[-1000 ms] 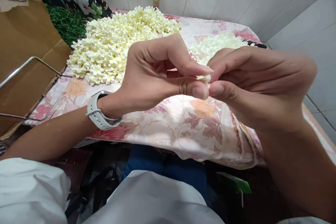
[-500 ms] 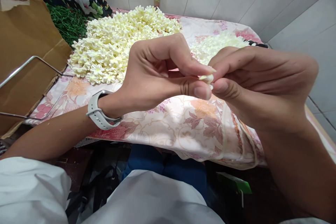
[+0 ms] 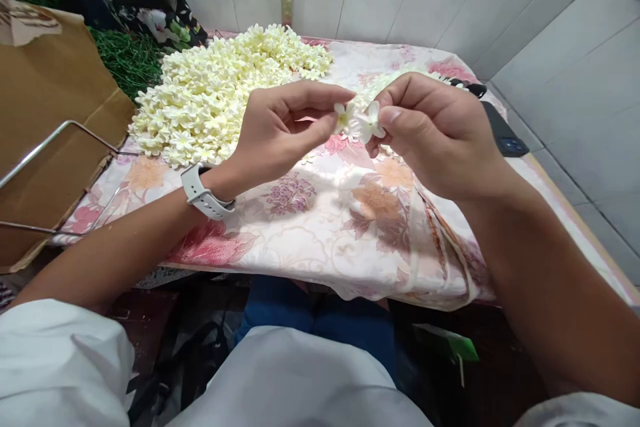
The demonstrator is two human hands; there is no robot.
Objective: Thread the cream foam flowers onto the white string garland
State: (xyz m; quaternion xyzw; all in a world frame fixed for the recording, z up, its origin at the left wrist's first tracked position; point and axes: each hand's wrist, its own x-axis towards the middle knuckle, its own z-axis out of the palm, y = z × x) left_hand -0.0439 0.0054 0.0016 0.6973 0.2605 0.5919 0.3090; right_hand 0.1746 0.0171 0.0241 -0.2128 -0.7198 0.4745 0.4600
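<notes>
My left fingers [image 3: 323, 131] pinch a yellow-centred blossom [image 3: 343, 118], my right fingers [image 3: 400, 121] a white blossom [image 3: 371, 123]; I should press softly.

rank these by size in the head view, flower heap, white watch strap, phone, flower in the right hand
1. flower heap
2. white watch strap and phone: they look about alike, so unranked
3. flower in the right hand

I see a cream flower [image 3: 342, 119] with a yellow centre at the fingertips of the left hand [image 3: 280, 125] and a whiter flower [image 3: 371, 121], petals spread, pinched in the right hand [image 3: 437, 130]. Side by side, both hang above the bench [image 3: 310, 247], beyond its front edge.
</notes>
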